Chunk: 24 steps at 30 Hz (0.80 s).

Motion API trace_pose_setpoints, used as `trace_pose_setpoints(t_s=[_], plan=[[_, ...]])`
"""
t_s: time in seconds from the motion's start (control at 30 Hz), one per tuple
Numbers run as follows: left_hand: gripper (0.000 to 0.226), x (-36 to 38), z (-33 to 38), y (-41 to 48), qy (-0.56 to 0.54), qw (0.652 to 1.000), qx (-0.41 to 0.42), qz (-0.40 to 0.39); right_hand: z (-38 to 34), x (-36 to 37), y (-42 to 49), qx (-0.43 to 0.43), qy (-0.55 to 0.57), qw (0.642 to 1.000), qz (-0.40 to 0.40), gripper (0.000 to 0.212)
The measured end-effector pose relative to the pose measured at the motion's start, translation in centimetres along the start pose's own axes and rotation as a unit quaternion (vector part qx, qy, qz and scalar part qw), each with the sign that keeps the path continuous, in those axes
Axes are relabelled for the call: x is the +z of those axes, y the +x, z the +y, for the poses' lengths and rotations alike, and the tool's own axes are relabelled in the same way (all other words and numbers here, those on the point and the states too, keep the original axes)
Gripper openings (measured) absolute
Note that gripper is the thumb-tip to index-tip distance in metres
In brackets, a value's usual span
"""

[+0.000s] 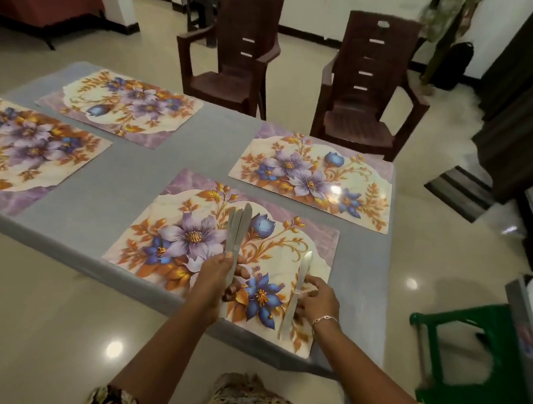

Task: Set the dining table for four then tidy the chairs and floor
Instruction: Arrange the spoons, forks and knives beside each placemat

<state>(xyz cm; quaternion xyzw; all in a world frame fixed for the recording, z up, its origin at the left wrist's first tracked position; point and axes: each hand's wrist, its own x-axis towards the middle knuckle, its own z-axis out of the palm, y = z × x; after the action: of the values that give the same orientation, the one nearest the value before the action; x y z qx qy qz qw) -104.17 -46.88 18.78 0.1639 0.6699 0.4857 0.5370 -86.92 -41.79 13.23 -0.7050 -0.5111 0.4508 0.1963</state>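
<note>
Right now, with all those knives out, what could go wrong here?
1. The left hand grips three knives by their handles only, fanned out; one could slip and drop onto the table or the floor.
2. The single knife that the right hand pinches lies on a glossy placemat, its handle end close to the table's near edge; a nudge might push it off.

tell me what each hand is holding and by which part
Left hand grips a bundle of knives by the handles; right hand pinches one knife near its middle, on the placemat.
</note>
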Motion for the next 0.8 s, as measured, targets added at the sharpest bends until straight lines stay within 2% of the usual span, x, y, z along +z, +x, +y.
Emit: trace_pose_setpoints(t_s=[0.17, 0.27, 0.37, 0.47, 0.6, 0.8], plan=[[0.029, -0.5, 0.6, 1.5, 0.029, 0.998, -0.02, -0.055, 0.2, 0.3, 0.2, 0.007, -0.091, 0.995, 0.034, 0.026], [0.03, -1.6, 1.2, 2.5, 0.029, 0.995, -0.032, -0.095, -0.3, 0.5, -0.4, -0.037, -0.143, 0.987, 0.067, 0.023], [0.031, -2.9, 1.8, 3.8, 0.039, 0.988, -0.046, -0.141, -0.8, 1.3, -1.5, -0.084, -0.223, 0.97, 0.056, 0.036], [0.029, -4.1, 2.3, 4.5, 0.025, 0.979, -0.046, -0.197, -0.6, 2.8, -2.3, -0.088, -0.303, 0.949, 0.023, 0.051], [0.026, -5.9, 2.6, 4.6, 0.038, 0.971, -0.058, -0.231, -0.4, 4.0, -3.5, -0.077, -0.301, 0.949, 0.045, 0.05], [0.026, -7.5, 2.5, 4.6, 0.06, 0.963, -0.085, -0.249, -0.5, 4.6, -4.7, -0.071, -0.364, 0.928, 0.031, 0.051]])
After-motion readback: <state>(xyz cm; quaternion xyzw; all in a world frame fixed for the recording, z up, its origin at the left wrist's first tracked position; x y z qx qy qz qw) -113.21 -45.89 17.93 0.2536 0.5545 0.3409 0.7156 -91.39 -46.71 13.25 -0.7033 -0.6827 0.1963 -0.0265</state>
